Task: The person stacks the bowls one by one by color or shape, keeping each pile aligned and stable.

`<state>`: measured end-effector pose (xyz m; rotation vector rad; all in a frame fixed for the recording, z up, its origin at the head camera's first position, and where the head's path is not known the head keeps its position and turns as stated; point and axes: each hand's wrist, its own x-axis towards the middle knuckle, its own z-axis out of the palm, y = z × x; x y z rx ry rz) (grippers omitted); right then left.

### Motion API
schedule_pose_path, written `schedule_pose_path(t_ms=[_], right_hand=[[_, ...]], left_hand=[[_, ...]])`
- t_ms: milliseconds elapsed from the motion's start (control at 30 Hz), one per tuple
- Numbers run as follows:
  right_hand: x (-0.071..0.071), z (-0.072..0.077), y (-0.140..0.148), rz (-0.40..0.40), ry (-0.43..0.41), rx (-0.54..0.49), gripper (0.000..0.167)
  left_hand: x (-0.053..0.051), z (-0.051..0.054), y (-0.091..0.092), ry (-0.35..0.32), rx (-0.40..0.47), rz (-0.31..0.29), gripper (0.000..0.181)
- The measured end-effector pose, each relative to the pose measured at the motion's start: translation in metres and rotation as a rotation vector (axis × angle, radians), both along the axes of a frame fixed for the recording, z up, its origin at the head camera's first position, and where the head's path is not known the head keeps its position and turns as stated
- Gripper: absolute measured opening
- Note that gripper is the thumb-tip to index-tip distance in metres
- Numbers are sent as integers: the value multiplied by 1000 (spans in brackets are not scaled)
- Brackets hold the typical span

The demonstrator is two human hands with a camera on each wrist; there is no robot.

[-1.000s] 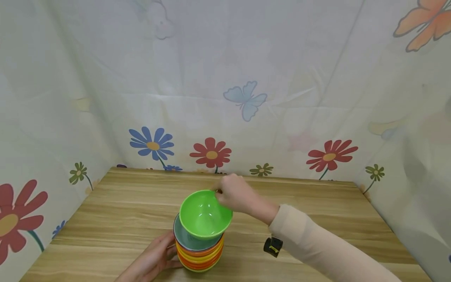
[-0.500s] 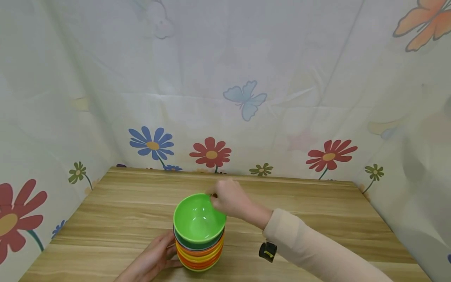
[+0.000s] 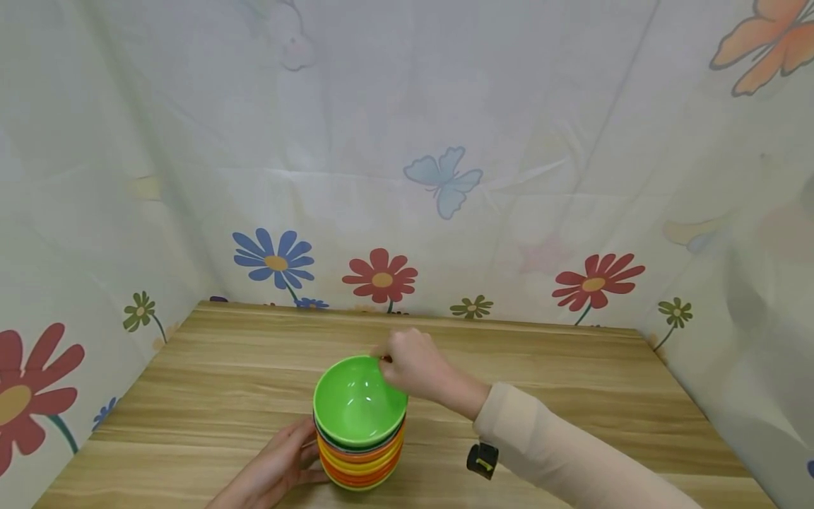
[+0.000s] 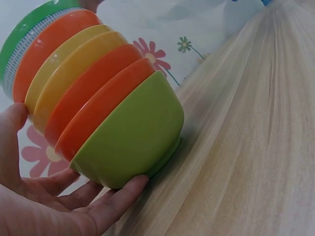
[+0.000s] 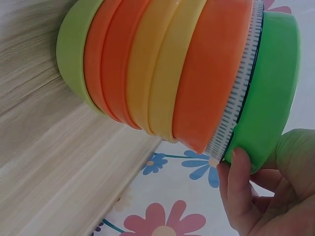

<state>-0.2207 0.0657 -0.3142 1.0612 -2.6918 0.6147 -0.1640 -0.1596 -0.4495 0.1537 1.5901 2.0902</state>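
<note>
A bright green bowl [image 3: 356, 406] sits at the top of a stack of nested bowls [image 3: 361, 468] on the table. My right hand [image 3: 416, 364] pinches its far right rim between thumb and fingers. Just beneath it shows a white bowl with dark dashes [image 5: 238, 83], then orange and yellow bowls, with a lime green bowl [image 4: 133, 132] at the bottom. My left hand [image 3: 280, 459] holds the stack from the left side. In the left wrist view its thumb touches a yellow bowl [image 4: 49, 71], and its fingers lie along the lime green bowl near its foot.
The wood-grain table [image 3: 547, 431] reaches back to a hanging cloth [image 3: 356, 127] printed with flowers and butterflies. This cloth also runs along the left and right sides. A small black device [image 3: 483, 459] is strapped at the right wrist, below the sleeve.
My right hand has moved left and down with the green bowl, which went from above the stack's right side into the patterned bowl. The left hand has stayed in place.
</note>
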Motion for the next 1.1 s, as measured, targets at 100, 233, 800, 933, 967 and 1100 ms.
schedule_pose_path(t_ms=[100,233,800,933,967,1100], right_hand=[[1,0,0,-4,1,0,23],[2,-1,1,-13,9,1,23],[3,-10,0,-50,48,-17,19],[3,-11,0,-41,46,-17,19],[3,-11,1,-38,47,-16,19],[2,-12,1,-33,37,-15,17]], left_hand=[[0,0,0,0,1,1,72],[0,0,1,1,2,1,71],[1,-1,1,32,-14,0,73],[1,-2,1,30,-15,4,72],[1,-2,1,29,-14,5,72],[1,-3,1,27,-12,6,70]])
